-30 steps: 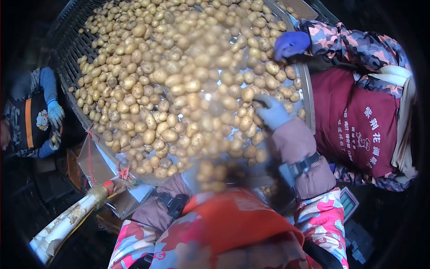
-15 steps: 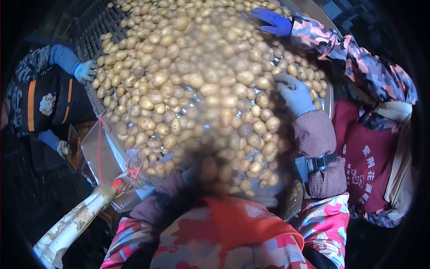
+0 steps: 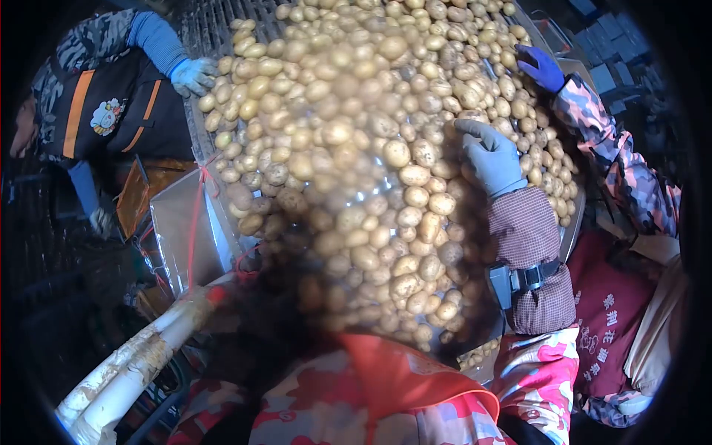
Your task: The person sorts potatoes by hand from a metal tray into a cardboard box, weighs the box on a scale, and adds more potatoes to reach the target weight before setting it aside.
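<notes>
My right hand (image 3: 492, 157), in a grey-blue glove, reaches over the potatoes (image 3: 415, 175) at the right of the heap. Its index finger stretches left and rests on or just above them; the other fingers are partly hidden. Nothing is visibly held in it. My left hand is out of sight behind a dark blur at lower centre. The potatoes lie loose and crowded, with wet, shiny gaps of the surface between some of them. A smear on the lens blurs the middle of the heap.
A co-worker's gloved hand (image 3: 194, 76) touches the heap's left edge. Another co-worker's purple glove (image 3: 541, 68) is at upper right. A ribbed dark conveyor (image 3: 215, 18) lies behind. A dirty white pipe (image 3: 152, 352) and a metal panel (image 3: 178, 230) with red string stand at left.
The view has shifted, so the potatoes and co-workers sit differently in frame. My left sleeve and a bit of glove, visible earlier, are now hidden. The purple glove has moved right in frame.
</notes>
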Tool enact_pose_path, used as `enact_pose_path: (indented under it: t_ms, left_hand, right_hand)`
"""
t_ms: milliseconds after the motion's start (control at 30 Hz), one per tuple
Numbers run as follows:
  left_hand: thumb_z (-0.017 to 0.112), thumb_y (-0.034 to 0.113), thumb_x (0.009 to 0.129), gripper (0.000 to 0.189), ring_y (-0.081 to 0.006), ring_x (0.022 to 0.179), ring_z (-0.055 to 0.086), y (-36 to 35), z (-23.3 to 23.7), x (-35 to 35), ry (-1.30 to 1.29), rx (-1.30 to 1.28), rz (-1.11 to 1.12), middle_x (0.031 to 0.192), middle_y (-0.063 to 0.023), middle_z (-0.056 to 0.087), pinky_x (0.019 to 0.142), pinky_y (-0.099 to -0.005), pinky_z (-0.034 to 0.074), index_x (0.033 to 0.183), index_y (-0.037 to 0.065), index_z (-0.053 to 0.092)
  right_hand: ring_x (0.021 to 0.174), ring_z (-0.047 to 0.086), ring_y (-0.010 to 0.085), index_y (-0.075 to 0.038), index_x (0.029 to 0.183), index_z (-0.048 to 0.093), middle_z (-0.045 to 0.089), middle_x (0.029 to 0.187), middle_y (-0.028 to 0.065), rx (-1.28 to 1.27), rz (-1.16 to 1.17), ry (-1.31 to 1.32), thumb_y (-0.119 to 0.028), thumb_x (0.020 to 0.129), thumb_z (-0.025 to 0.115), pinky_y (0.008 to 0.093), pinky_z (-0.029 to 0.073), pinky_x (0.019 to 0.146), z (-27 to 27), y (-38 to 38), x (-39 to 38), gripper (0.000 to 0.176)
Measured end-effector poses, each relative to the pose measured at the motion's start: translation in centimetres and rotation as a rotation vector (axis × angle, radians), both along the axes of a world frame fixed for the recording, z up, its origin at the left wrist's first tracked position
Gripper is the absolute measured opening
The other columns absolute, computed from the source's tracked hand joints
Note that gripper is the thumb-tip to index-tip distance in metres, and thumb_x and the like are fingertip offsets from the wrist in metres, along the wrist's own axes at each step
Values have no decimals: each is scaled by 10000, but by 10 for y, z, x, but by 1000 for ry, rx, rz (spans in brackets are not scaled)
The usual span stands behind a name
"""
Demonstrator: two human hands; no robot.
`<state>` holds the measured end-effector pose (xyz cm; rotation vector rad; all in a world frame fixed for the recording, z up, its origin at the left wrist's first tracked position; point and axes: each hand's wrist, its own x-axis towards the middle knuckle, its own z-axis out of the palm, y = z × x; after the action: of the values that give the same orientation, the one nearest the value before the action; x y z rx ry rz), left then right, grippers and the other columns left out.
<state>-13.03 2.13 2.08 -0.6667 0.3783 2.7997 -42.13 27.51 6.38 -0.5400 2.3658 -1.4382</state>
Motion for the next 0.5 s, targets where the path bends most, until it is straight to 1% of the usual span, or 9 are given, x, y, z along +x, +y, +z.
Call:
enact_pose_path:
  t_ms: [67,133,167,267,367,400,467,500]
  left_hand:
    - [649,297,898,413,-165,659,500,-25,-6,-3,0,-44,102,871,-32,534,573,-311,449,1192,26,544]
    - [647,291,895,408,-163,652,495,-49,-10,-2,7,-76,190,862,-30,528,567,-309,443,1187,24,545]
    - [646,288,894,406,-162,648,492,-59,-12,0,8,-93,231,857,-29,525,563,-309,440,1184,24,546]
    - [643,280,890,398,-159,638,484,-81,-13,5,14,-126,313,842,-26,516,553,-307,431,1177,21,547]
    - [640,271,886,390,-156,627,477,-94,-12,16,5,-119,371,828,-22,507,543,-305,422,1169,18,548]
    - [639,268,885,388,-155,624,474,-102,-12,20,5,-126,393,823,-21,504,540,-304,419,1166,17,549]
    - [637,262,882,382,-154,617,469,-107,-11,32,4,-120,425,814,-19,498,534,-303,413,1161,15,550]
    - [636,259,881,380,-153,613,466,-110,-10,37,5,-116,442,809,-18,496,530,-302,410,1158,15,550]
  right_hand:
    - [884,612,73,-22,1273,665,702,1063,11,92,50,29,-78,951,610,216,500,788,4,-15,2,331]
    - [994,634,113,-21,1283,659,700,1163,32,113,146,113,-77,946,614,245,508,897,5,-32,10,344]
    - [1051,648,145,-28,1289,657,703,1170,47,105,140,61,-84,942,618,268,506,946,5,-38,12,354]
    - [1088,653,155,-31,1287,660,709,1173,67,146,176,176,-97,947,624,281,511,960,2,-53,13,348]
    - [1095,660,162,-32,1253,680,716,1174,78,231,167,169,-110,948,640,293,514,965,-5,-55,8,317]
    - [1081,670,167,-55,1213,704,721,1176,79,249,119,179,-116,947,654,302,519,962,-28,-48,-6,278]
    - [1070,676,163,-83,1190,717,731,1154,79,581,19,512,-122,946,658,304,522,952,-6,-50,-12,254]
    - [1059,680,162,-96,1197,716,736,1133,78,546,-53,427,-125,946,660,304,526,941,-14,-44,-21,259]
